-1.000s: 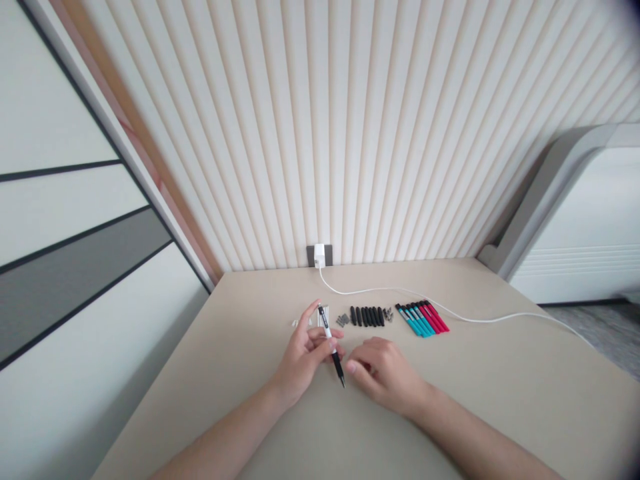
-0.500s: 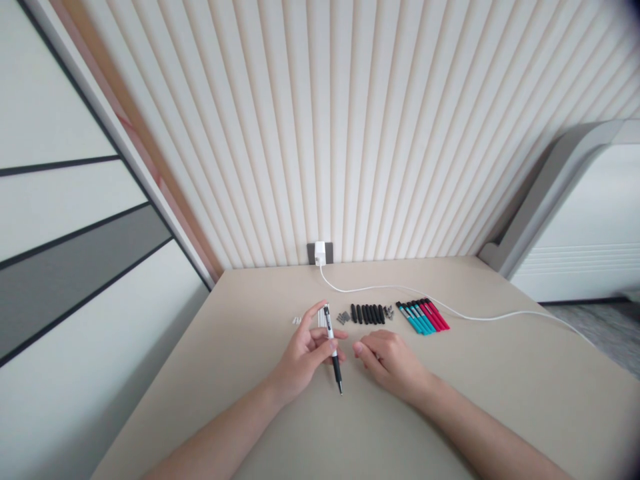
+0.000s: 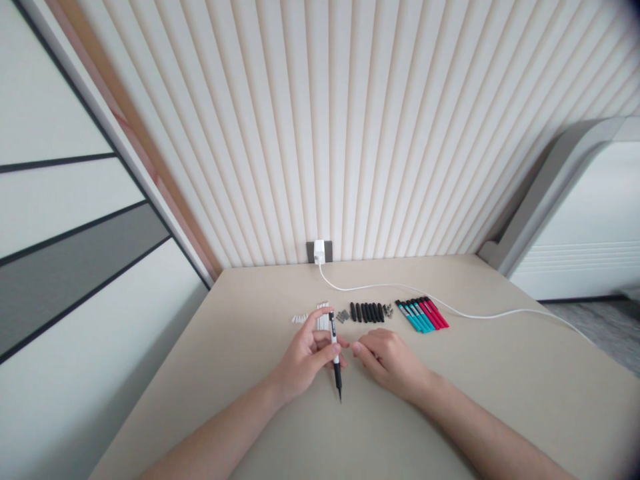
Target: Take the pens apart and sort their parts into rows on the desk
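Note:
A pen (image 3: 335,351) with a white barrel, black grip and thin tip hangs point down in my left hand (image 3: 307,353). My thumb presses on the barrel's lower part, and the index fingertip rests on the pen's top end. Other fingers curl behind it. To the right, my right hand (image 3: 387,357) lies on the table in a loose fist, with nothing showing in it, close to the left fingertips but not on the pen. Just beyond the left hand are white thin rods (image 3: 323,320), partly covered by the fingers, and small white pieces (image 3: 299,319).
Behind the hands, small metal springs (image 3: 342,316), black grips (image 3: 367,312), metal tips (image 3: 388,311) and teal and red barrels (image 3: 423,315) lie in a row on the table (image 3: 260,293). A white cable (image 3: 400,287) runs from a charger (image 3: 319,251) across the back.
The left index finger has come down at the pen's top end, and the pen stands slightly lower and more upright. Its thin point now reaches further down. The right hand has hardly moved.

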Demonstrator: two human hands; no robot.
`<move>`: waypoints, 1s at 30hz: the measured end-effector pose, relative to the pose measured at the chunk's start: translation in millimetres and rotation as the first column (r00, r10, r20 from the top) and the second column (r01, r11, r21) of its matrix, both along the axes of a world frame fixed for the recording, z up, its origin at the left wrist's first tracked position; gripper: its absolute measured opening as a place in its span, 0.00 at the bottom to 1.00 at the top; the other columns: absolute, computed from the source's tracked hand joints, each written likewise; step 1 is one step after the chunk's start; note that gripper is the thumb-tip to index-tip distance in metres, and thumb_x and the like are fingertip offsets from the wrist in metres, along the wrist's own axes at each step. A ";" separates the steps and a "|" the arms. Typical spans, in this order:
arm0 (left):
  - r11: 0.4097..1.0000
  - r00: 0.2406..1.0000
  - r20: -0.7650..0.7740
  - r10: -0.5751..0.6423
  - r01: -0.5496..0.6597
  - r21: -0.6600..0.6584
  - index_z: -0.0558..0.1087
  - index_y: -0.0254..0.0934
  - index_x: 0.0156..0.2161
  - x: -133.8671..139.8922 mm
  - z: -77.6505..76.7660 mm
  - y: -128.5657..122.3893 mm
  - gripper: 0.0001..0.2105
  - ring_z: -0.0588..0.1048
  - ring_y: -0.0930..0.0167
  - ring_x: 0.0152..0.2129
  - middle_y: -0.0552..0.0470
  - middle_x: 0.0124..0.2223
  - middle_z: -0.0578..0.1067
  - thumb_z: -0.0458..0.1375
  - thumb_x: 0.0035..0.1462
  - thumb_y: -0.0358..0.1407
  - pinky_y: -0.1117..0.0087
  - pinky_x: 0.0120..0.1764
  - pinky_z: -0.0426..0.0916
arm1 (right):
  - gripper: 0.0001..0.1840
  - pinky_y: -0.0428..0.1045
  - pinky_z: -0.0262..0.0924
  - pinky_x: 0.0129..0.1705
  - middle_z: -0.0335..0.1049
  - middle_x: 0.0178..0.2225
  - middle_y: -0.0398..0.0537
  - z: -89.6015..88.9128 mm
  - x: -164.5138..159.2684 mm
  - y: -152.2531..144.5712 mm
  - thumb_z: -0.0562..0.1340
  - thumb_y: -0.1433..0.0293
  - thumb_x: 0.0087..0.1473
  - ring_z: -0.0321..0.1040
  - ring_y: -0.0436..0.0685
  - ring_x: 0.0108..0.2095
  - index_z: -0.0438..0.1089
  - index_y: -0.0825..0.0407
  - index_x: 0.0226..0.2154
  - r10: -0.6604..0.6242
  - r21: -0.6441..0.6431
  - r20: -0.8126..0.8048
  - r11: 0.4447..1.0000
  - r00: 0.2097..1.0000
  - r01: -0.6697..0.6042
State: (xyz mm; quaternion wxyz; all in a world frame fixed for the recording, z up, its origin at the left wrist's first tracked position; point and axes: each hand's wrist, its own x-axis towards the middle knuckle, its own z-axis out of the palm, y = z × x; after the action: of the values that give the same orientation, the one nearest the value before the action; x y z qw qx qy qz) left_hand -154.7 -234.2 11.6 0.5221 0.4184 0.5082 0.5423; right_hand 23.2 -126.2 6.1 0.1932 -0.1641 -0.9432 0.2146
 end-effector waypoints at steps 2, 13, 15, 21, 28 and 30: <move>1.000 1.000 0.007 -0.005 0.006 -0.002 0.51 0.42 0.62 -0.1 -0.1 -0.1 0.33 0.77 0.69 0.29 0.49 0.40 0.75 0.62 0.56 0.40 0.71 0.30 0.68 | 0.25 0.47 0.48 0.31 0.62 0.20 0.42 -0.3 0.2 0.2 0.46 0.62 0.67 0.58 0.50 0.24 0.66 0.52 0.23 0.008 0.002 0.002 1.000 1.000 -0.008; 1.000 1.000 0.009 -0.018 0.018 0.009 0.51 0.42 0.63 -0.8 -0.4 -2.4 0.33 0.78 0.68 0.29 0.47 0.41 0.77 0.61 0.57 0.41 0.70 0.30 0.69 | 0.25 0.47 0.49 0.31 0.62 0.20 0.43 0.7 0.5 -0.2 0.46 0.63 0.67 0.58 0.50 0.24 0.66 0.52 0.24 0.031 0.007 0.027 0.999 0.999 -0.031; 0.998 0.999 0.040 -0.017 0.015 0.053 0.46 0.43 0.65 0.4 -2.6 -3.9 0.36 0.78 0.67 0.30 0.45 0.43 0.77 0.61 0.58 0.40 0.68 0.33 0.70 | 0.24 0.47 0.49 0.32 0.63 0.21 0.43 1.0 0.1 -1.0 0.46 0.63 0.67 0.59 0.50 0.25 0.67 0.52 0.25 0.045 -0.011 0.021 0.999 0.999 -0.045; 0.975 0.992 0.068 0.105 -0.117 0.188 0.44 0.43 0.66 2.7 -11.4 -6.7 0.37 0.75 0.65 0.46 0.46 0.45 0.78 0.60 0.59 0.37 0.60 0.52 0.65 | 0.16 0.46 0.56 0.34 0.69 0.29 0.45 3.7 -2.5 -7.4 0.50 0.63 0.66 0.64 0.51 0.29 0.69 0.52 0.35 0.078 -0.190 -0.108 0.977 0.991 -0.097; 0.979 0.993 0.077 0.093 -0.105 0.172 0.56 0.40 0.61 3.7 -15.2 -6.5 0.27 0.71 0.61 0.52 0.43 0.49 0.77 0.60 0.59 0.37 0.55 0.56 0.63 | 0.09 0.49 0.61 0.42 0.71 0.36 0.48 3.1 -7.0 -16.4 0.58 0.66 0.60 0.67 0.53 0.36 0.68 0.50 0.42 0.090 -0.258 -0.222 0.955 0.971 -0.147; 0.984 0.995 0.065 0.076 -0.085 0.153 0.58 0.40 0.60 4.0 -15.6 -6.0 0.27 0.71 0.61 0.53 0.42 0.51 0.76 0.61 0.59 0.38 0.56 0.57 0.62 | 0.08 0.49 0.62 0.42 0.72 0.35 0.47 0.9 -8.0 -17.1 0.58 0.67 0.60 0.67 0.54 0.36 0.69 0.50 0.41 0.088 -0.256 -0.224 0.955 0.971 -0.146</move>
State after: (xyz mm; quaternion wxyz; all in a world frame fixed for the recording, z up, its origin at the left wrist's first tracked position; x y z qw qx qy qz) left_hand -150.7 -240.3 -4.0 0.4800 0.4209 0.4652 0.6132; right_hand 15.2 -143.3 7.0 0.2544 -0.1089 -0.8873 0.3689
